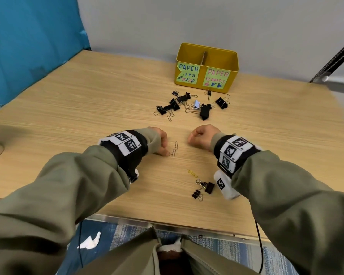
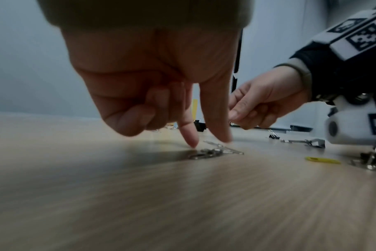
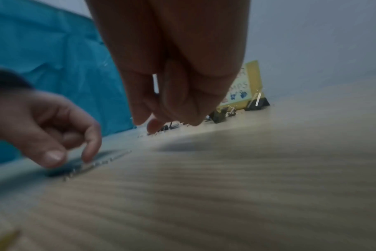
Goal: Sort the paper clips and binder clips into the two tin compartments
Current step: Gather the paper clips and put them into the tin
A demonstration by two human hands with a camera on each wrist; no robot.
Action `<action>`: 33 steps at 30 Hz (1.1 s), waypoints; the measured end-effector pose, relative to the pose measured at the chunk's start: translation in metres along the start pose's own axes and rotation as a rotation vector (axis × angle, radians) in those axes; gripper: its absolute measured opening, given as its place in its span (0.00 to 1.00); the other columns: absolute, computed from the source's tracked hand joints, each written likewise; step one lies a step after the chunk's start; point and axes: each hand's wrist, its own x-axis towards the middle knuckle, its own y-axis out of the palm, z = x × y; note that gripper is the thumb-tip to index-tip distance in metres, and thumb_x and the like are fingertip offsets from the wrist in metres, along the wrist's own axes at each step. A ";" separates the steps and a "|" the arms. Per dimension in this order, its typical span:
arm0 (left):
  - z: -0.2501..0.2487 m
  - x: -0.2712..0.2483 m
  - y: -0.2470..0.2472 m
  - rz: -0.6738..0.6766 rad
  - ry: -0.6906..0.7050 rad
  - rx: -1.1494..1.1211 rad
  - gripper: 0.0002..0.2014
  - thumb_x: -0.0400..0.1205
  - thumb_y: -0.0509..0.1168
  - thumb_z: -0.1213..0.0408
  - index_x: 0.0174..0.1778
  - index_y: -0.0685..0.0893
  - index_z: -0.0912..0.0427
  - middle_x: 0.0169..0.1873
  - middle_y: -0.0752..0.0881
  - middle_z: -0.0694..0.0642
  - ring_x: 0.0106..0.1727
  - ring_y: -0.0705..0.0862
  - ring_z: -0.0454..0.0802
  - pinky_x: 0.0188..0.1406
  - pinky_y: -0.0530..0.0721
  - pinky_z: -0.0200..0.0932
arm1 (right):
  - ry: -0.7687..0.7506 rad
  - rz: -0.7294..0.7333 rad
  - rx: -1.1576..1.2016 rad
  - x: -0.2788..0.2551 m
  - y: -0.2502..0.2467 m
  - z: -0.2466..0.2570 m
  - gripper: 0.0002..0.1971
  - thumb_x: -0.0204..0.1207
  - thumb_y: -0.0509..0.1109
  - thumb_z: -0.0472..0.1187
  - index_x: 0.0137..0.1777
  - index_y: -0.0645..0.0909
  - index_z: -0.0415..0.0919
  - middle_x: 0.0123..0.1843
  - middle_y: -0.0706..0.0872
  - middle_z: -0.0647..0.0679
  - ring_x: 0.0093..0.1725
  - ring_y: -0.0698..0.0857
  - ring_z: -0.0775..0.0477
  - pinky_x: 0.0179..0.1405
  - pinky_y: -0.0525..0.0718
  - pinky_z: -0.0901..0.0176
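A yellow tin [image 1: 234,65] stands at the back of the desk, split by a divider. Its left label reads paper clips, its right label paper clamps. Black binder clips [image 1: 185,105] lie heaped before it, with a loose silver paper clip [image 1: 169,118]. My left hand [image 1: 168,153] reaches down with thumb and index finger straight. Their tips touch the table on either side of a few silver paper clips [image 2: 213,152]. My right hand [image 1: 190,138] hovers beside them, fingers curled, pinching what looks like a thin silver paper clip [image 3: 155,83].
A yellow paper clip [image 1: 192,173] and two small black binder clips [image 1: 204,189] lie near my right wrist. A blue curtain [image 1: 28,46] hangs on the left and a dark lamp arm [image 1: 336,58] crosses at the right. The desk's front edge is close to my body.
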 end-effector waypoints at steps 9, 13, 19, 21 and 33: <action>-0.005 0.010 0.008 0.009 -0.052 -0.047 0.10 0.73 0.74 0.58 0.30 0.78 0.50 0.31 0.75 0.45 0.47 0.76 0.46 0.46 0.73 0.40 | -0.231 0.048 -0.296 0.010 0.022 0.030 0.14 0.71 0.75 0.36 0.56 0.87 0.47 0.34 0.75 0.59 0.46 0.76 0.55 0.57 0.75 0.64; -0.003 0.012 0.009 0.053 -0.038 0.028 0.11 0.76 0.70 0.55 0.33 0.76 0.52 0.44 0.78 0.51 0.49 0.75 0.48 0.52 0.75 0.43 | -0.227 0.099 -0.340 0.013 0.019 0.028 0.07 0.72 0.74 0.39 0.50 0.87 0.43 0.33 0.75 0.58 0.42 0.76 0.55 0.56 0.77 0.60; -0.003 0.009 0.012 0.017 0.027 0.174 0.11 0.84 0.55 0.57 0.58 0.77 0.56 0.55 0.82 0.60 0.47 0.73 0.50 0.52 0.74 0.43 | -0.216 0.177 -0.767 0.006 0.024 0.042 0.07 0.83 0.55 0.41 0.53 0.74 0.43 0.58 0.80 0.44 0.66 0.78 0.42 0.75 0.68 0.43; 0.005 0.007 0.007 -0.029 0.047 0.138 0.06 0.84 0.53 0.56 0.48 0.72 0.53 0.46 0.79 0.55 0.44 0.74 0.49 0.48 0.73 0.42 | -0.211 0.154 -0.813 0.003 0.024 0.044 0.06 0.84 0.53 0.40 0.52 0.71 0.44 0.55 0.76 0.46 0.69 0.76 0.43 0.76 0.65 0.39; 0.026 0.011 -0.007 0.041 0.066 -0.675 0.13 0.83 0.55 0.79 0.42 0.74 0.56 0.27 0.76 0.55 0.09 0.72 0.36 0.09 0.69 0.28 | 0.081 0.253 0.479 0.000 0.006 0.026 0.14 0.81 0.54 0.31 0.38 0.78 0.35 0.28 0.73 0.48 0.11 0.64 0.59 0.10 0.60 0.74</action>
